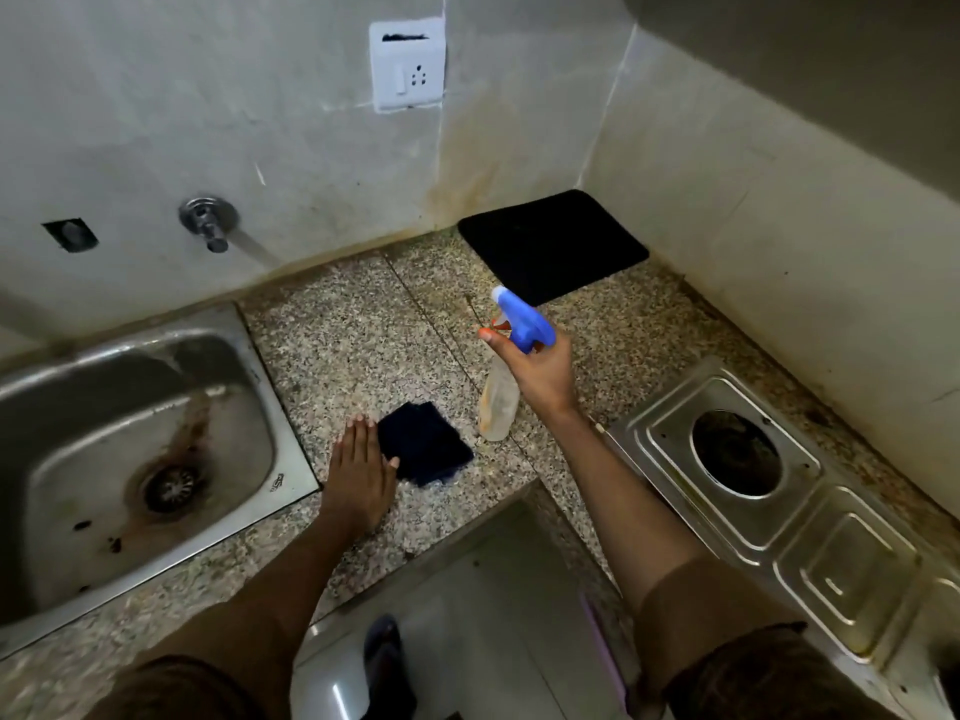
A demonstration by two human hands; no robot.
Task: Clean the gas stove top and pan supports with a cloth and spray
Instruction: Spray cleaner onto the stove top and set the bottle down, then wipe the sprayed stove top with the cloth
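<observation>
A steel sink (130,407) lay left of the hands; a black mat (553,244) and a wall socket (408,65) were beyond them.

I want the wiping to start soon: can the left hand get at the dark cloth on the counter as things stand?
Probably yes: the left hand lies flat on the counter, thumb at the dark cloth's edge, nothing between them.

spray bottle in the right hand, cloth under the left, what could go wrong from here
1. The spray bottle nozzle points toward the back wall and the socket, not the stove top; mist could reach it.
2. The left hand lies flat at the cloth edge, not gripping it; a lift may fumble.
</observation>
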